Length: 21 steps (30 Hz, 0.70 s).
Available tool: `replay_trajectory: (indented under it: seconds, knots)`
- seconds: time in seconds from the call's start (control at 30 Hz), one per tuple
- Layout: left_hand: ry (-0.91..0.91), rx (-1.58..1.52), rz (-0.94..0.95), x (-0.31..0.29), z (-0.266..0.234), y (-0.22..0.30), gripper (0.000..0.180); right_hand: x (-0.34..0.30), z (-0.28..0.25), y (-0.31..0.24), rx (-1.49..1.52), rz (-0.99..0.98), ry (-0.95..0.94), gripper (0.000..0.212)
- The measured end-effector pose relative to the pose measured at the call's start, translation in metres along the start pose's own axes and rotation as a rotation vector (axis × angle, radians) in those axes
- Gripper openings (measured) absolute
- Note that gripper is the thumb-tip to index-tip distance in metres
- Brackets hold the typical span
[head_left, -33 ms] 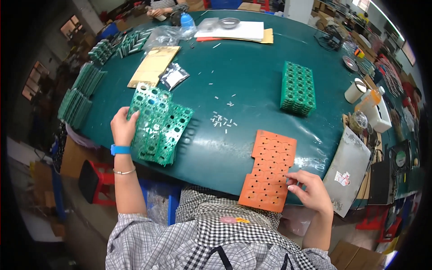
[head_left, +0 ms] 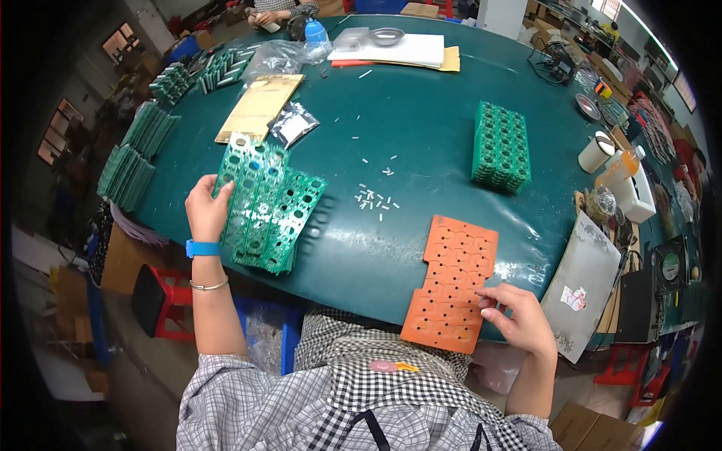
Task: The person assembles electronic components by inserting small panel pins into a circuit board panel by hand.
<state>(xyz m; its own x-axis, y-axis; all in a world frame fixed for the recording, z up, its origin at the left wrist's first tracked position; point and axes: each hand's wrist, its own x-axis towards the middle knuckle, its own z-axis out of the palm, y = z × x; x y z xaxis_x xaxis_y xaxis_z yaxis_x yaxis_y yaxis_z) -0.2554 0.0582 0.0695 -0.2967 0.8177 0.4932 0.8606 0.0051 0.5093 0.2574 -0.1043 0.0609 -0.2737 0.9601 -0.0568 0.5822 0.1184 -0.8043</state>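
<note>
My left hand [head_left: 207,210] is closed on the left edge of a green circuit board panel [head_left: 248,203] with rows of round holes. More such panels [head_left: 301,197] fan out beneath it to the right, by the table's near edge. On the right, an orange plate [head_left: 451,282] with notched edges, small black dots and curved outlines lies partly over the near edge. At its right edge is my right hand [head_left: 515,316], thumb and fingers drawn together in a pinch. Whatever lies between those fingertips is too small to make out.
Small white pieces [head_left: 374,200] lie scattered mid-table. A block of stacked green boards [head_left: 501,146] stands at right, more board stacks [head_left: 124,177] at far left. A yellow envelope [head_left: 259,109], a small bag [head_left: 293,124] and a grey metal sheet [head_left: 579,289] lie around. Another person's hand [head_left: 263,19] shows at the back.
The view has shifted very slightly. Both hands keep the same pose, and nothing was taken hold of or let go.
</note>
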Motion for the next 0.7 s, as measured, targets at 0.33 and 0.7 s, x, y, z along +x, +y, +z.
replay_trajectory:
  seconds: [0.33,0.7]
  knots:
    - [-0.554,-1.058,-0.249,-0.107,0.037,0.147,0.022,0.042,0.056,-0.029,0.525,-0.035,0.096,0.053]
    - [-0.550,0.264,0.472,-0.112,0.180,0.108,0.098,0.023,0.053,0.043,0.733,0.294,0.442,0.077]
